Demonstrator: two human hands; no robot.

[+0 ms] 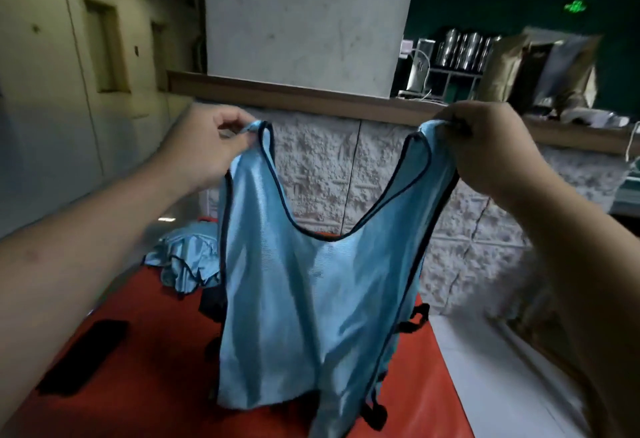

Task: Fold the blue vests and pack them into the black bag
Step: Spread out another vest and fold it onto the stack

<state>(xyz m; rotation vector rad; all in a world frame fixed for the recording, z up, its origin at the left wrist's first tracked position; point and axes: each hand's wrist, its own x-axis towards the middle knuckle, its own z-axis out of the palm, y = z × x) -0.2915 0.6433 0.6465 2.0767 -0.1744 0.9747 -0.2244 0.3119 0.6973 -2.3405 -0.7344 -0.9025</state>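
A light blue vest with dark trim hangs spread out in the air in front of me. My left hand pinches its left shoulder strap and my right hand pinches the right one, both raised at about counter height. Behind the hanging vest, a crumpled heap of other blue vests lies on the red surface. The black bag is mostly hidden behind the held vest; only its dark straps and edges show at the sides.
A flat black object lies on the red surface at the near left. A rough white wall with a wooden ledge stands just behind. A white surface adjoins on the right. Bags and metal canisters sit on the ledge far right.
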